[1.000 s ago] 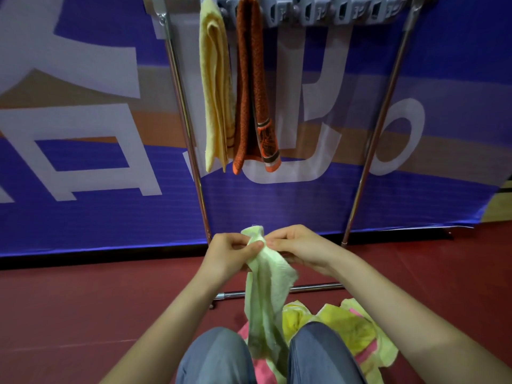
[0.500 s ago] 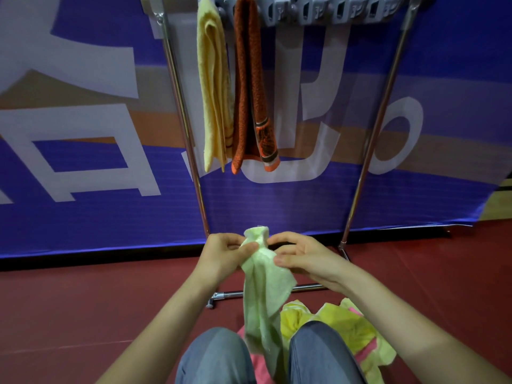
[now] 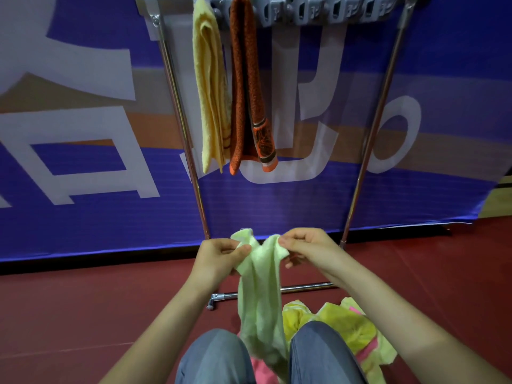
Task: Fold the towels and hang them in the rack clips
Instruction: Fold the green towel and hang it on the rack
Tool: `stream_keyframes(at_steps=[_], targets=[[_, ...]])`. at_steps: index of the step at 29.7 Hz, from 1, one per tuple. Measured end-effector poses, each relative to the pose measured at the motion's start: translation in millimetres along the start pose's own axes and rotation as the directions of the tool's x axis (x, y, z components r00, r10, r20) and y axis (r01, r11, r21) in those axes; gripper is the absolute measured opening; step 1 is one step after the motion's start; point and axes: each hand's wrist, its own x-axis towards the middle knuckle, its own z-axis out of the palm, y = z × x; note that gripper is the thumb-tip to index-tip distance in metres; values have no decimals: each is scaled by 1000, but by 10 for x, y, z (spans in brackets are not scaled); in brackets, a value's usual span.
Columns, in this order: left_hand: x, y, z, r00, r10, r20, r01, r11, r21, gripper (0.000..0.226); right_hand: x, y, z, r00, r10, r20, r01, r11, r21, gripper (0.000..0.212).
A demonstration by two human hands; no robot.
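1. Currently, both hands work a pale green towel (image 3: 260, 300) in front of the rack (image 3: 371, 151), low down near its base bar. The left hand (image 3: 221, 256) pinches one top corner between thumb and curled fingers. The right hand (image 3: 307, 245) pinches the neighbouring part of the same top edge. The two grips sit near each other, with a short dip of cloth between them.
2. From the hands, the green towel hangs down between the person's knees (image 3: 216, 353), where its lower end is hidden.
3. Done so far: two folded towels hang from the rack's clip bar (image 3: 318, 12) at its left end. A yellow towel (image 3: 210, 87) is nearest the rack's left upright, and an orange towel (image 3: 243, 79) hangs just beside it.
4. Clips on the bar to the right of the orange towel appear unoccupied.
5. Left to do: a heap of yellow and pink towels (image 3: 346, 325) lies on the floor (image 3: 83, 300) in front of the rack's base bar. How many it holds cannot be told.
6. Judged from this, the task is likely under half done. The green towel is in its folding step and not yet clipped.
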Motion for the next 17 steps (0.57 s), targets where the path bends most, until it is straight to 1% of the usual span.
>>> stream_keyframes(at_steps=[3,6,8,10,13,15,17], targets=[[-19,10,10,1000,11,-4,-11,1000,-13,16,33,-19,1,997,16,-80,-12,999,50,17],[-13,22,-7,1000,13,-25,-13,1000,1,19,65,32,-28,972,30,-233,-9,996,90,14],[-9,43,-7,1000,3,-26,-3,1000,-11,22,80,68,-16,953,31,-302,3,994,110,13],[-1,60,14,1000,-14,-16,14,1000,-25,22,83,87,67,960,38,-278,-7,993,115,16],[-24,98,78,999,-32,38,34,998,-58,23,104,93,252,982,50,-180,-33,995,94,22],[-51,131,127,994,-58,91,65,994,-86,25,135,98,332,987,47,-152,-35,996,81,23],[-57,153,131,989,-94,115,108,987,-122,31,157,115,370,990,40,-137,-30,997,76,23]])
